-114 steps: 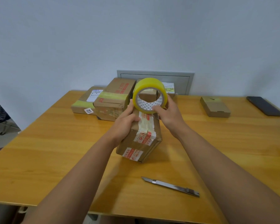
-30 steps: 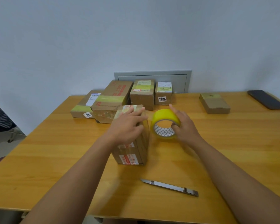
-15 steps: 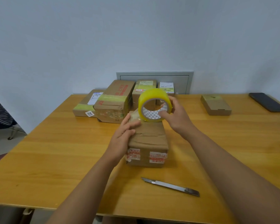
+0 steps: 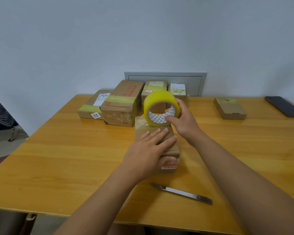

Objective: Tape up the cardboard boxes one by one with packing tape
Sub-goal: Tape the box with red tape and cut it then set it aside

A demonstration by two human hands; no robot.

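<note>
Fingers point(image 4: 161, 134) of the left hand point(image 4: 146, 155) lie straight and flat on top of the cardboard box point(image 4: 174, 145), pressing it down, with the thumb tucked over the near end; they cover most of the lid, so little of its seam shows. At the far end of this box, the right hand point(image 4: 185, 121) grips the tape roll point(image 4: 159, 108), thumb curled inside the core and the other fingers wrapped behind the rim, where they are mostly hidden. It stands on edge, touching the box's far end, and a glossy clear strip of tape lies on the brown card just under it; where the strip ends is hard to make out. The roll is a thick yellow ring with a white printed cardboard core. On the box's near face only a sliver of a red and white label shows, too small to read. Beyond the box sits a cluster of four taped parcels point(image 4: 124, 106), dull brown card with yellowish tape and white labels, partly hidden by the roll. Near the box, towards the viewer, a slim metal knife point(image 4: 183, 194) lies flat on the smooth wooden table point(image 4: 75, 158). Far right of the box are a flat small carton point(image 4: 229, 108) and a dark phone point(image 4: 284, 106), cut off by the frame edge.
</note>
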